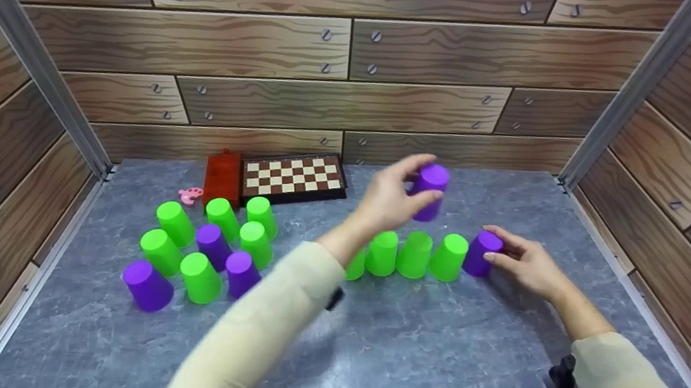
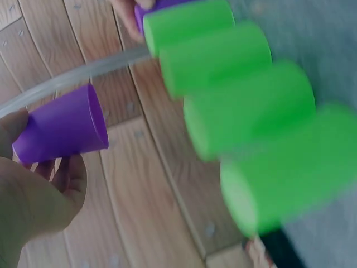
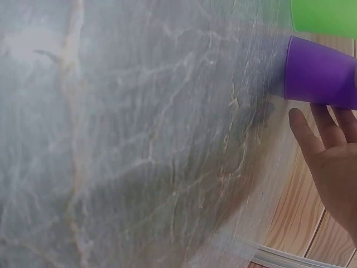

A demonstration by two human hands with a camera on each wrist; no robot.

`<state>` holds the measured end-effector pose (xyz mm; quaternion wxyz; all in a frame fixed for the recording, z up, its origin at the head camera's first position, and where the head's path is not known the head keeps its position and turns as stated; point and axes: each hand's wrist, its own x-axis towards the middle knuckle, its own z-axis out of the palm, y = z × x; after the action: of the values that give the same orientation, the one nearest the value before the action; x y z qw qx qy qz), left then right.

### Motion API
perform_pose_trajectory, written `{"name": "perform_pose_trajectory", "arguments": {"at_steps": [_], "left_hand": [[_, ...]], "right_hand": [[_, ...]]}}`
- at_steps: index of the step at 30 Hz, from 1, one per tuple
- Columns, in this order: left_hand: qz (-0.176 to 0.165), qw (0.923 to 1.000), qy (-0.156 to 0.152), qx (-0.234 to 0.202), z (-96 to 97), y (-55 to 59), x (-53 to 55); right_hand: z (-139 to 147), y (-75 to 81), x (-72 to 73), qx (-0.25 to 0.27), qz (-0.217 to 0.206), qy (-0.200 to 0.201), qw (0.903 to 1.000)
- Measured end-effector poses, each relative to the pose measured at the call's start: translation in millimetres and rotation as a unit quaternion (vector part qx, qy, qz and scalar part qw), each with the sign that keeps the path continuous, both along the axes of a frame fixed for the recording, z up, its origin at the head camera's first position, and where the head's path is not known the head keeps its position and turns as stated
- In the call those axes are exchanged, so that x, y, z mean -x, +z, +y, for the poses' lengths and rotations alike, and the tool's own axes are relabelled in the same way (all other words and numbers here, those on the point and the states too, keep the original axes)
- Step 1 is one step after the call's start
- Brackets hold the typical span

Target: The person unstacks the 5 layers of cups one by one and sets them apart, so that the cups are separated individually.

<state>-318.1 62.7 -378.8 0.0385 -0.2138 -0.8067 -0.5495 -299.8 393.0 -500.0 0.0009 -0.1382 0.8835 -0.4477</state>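
My left hand [image 1: 390, 199] grips a purple cup [image 1: 430, 192], mouth down, in the air above and behind a row of green cups. In the left wrist view that cup [image 2: 61, 125] lies between thumb and fingers. The row holds several upside-down green cups [image 1: 414, 255] side by side, its left end hidden behind my left forearm. At the row's right end stands another upside-down purple cup [image 1: 482, 253]. My right hand [image 1: 527, 264] holds this one from its right side, thumb in front and fingers behind. The right wrist view shows the purple cup [image 3: 321, 73] with its rim at the table.
To the left stand several more upside-down cups, green [image 1: 201, 279] and purple [image 1: 148, 286]. Behind them lie a red box [image 1: 223, 178], a checkered board [image 1: 294, 177] and a small pink object [image 1: 190, 195]. Wood-patterned walls [image 1: 270, 50] enclose the grey table [image 1: 406, 362].
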Motion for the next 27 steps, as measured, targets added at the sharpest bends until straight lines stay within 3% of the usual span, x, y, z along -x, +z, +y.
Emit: {"name": "perform_pose_trajectory", "arguments": {"at_steps": [6, 11, 23, 27], "left_hand": [[-0.006, 1.0, -0.006, 0.003, -55.3, 19.0, 8.4], [-0.004, 0.9997, -0.009, 0.021, -99.4, 20.9, 17.8], [-0.035, 0.9942, -0.048, 0.09, -169.2, -0.4, 43.7], [-0.062, 0.9895, -0.054, 0.119, -187.5, -9.8, 50.7]], "right_hand": [[0.4, 1.2, -0.2, 0.004, -0.014, 0.001, 0.9999], [-1.7, 4.8, -1.0, -0.004, -0.018, 0.002, 0.9998], [-0.2, 2.5, -0.7, 0.009, -0.013, 0.004, 0.9999], [-0.5, 1.5, 0.2, 0.023, -0.015, 0.012, 0.9995]]}}
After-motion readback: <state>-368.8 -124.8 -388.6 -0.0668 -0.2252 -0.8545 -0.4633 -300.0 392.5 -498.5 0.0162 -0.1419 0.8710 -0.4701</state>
